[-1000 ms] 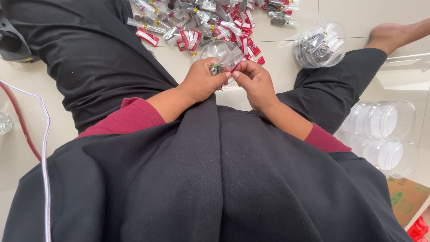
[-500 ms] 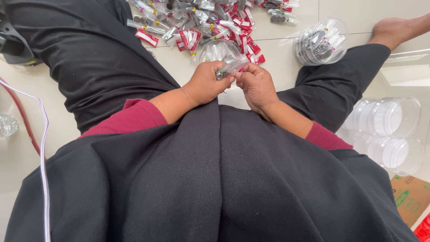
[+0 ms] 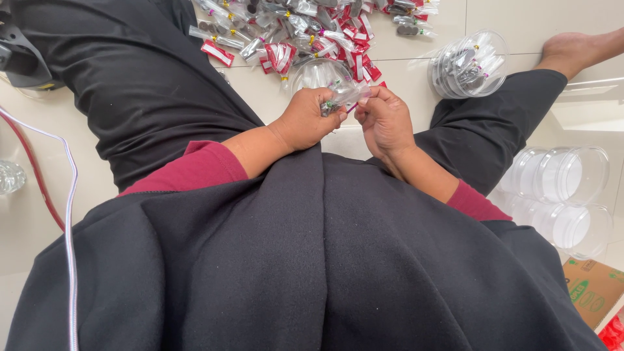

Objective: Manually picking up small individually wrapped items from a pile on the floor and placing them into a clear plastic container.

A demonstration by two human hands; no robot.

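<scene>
A small clear plastic packet point(image 3: 342, 99) holding dark metal bits is pinched between the left hand point(image 3: 311, 119) and the right hand point(image 3: 385, 120), lying roughly level just above a clear round container point(image 3: 320, 73) on the floor.

Garment over the lap point(image 3: 312, 260): plain black, no pattern. Sleeves point(image 3: 195, 169): dark red. Small packet point(image 3: 341, 97) between the hands: clear film with a green and a magenta spot. Heap of packets point(image 3: 305, 32) on the floor: clear with red-and-white headers, some yellow ties. Floor point(image 3: 533, 16): cream tiles. Round containers point(image 3: 572, 175): transparent. Cable point(image 3: 68, 214): white, beside a red one. Carton point(image 3: 595, 289): brown with green print.
</scene>
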